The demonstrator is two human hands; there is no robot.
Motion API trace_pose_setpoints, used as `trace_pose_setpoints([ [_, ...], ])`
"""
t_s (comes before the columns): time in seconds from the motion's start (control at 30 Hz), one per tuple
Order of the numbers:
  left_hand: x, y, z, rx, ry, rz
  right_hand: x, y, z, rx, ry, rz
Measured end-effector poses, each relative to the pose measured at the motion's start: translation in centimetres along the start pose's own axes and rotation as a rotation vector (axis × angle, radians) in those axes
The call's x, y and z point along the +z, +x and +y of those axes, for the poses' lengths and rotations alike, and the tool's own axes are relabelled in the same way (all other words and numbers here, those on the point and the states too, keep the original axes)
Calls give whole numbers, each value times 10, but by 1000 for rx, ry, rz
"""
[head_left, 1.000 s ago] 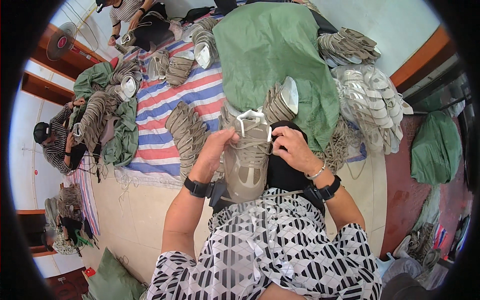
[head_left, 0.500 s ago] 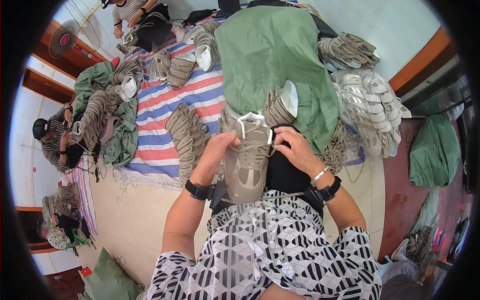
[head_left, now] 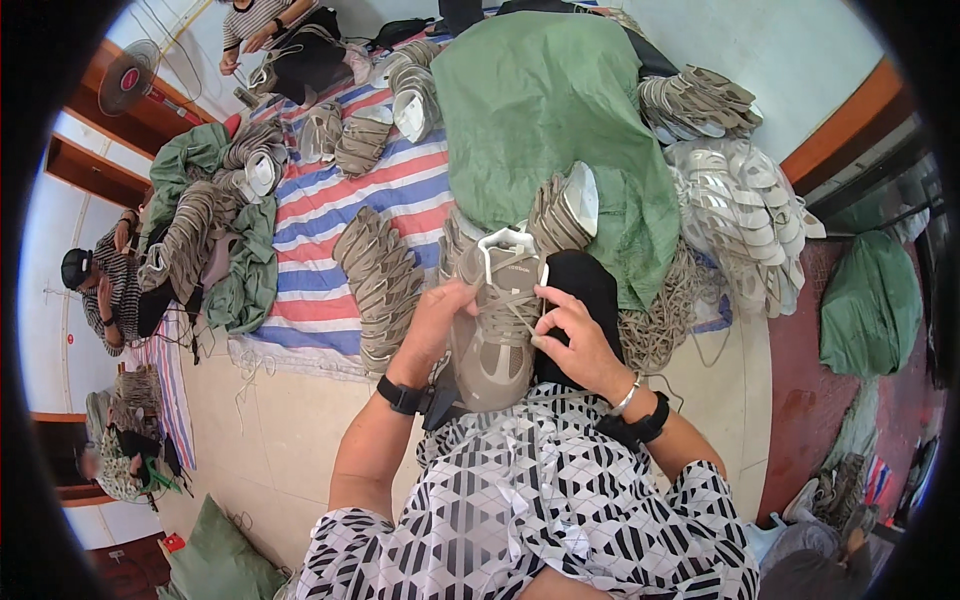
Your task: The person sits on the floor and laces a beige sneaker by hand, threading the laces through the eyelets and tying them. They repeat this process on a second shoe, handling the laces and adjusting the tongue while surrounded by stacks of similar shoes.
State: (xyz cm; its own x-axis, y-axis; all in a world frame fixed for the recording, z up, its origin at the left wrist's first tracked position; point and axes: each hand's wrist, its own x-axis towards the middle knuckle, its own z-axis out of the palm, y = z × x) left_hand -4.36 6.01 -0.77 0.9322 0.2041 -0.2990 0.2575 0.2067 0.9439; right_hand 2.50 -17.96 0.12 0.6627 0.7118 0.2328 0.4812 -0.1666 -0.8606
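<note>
A taupe shoe upper [head_left: 494, 365] lies on my lap, toe toward me, its white-edged collar and tongue facing away. Beige shoelace [head_left: 513, 300] crosses its front through the eyelets. My left hand [head_left: 440, 310] is closed at the left eyelet edge, thumb and fingers pinched on the upper there; whether lace is also between them is hidden. On the right side, my right hand [head_left: 577, 338] pinches the shoelace close to the eyelets, with the other fingers curled. Behind the collar stands another taupe upper [head_left: 563, 212] with a white lining.
Nested uppers [head_left: 378, 290] lie on the striped sheet [head_left: 315, 240] to the left. A green cloth [head_left: 540, 100] covers a heap ahead. Bundled shoelaces [head_left: 655, 320] and bagged white-and-taupe pieces [head_left: 745, 220] sit at right. Co-workers [head_left: 105, 275] sit at the left and far left.
My right hand has moved down and toward me, beside the eyelets. My left hand remains at the left edge, slightly lower. The tongue and collar have shifted a little.
</note>
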Motion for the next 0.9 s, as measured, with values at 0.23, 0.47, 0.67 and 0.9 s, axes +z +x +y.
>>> trace_pose_setpoints([
  [0.23,-11,-4,12,63,-46,19,-4,25,30,424,368,105],
  [0.47,-45,45,50,-170,227,57,24,47,27,284,510,26],
  [0.67,-63,51,24,7,244,72,30,44,35,478,879,29],
  [0.9,-113,11,-30,-45,-699,-67,31,41,27,540,720,-188],
])
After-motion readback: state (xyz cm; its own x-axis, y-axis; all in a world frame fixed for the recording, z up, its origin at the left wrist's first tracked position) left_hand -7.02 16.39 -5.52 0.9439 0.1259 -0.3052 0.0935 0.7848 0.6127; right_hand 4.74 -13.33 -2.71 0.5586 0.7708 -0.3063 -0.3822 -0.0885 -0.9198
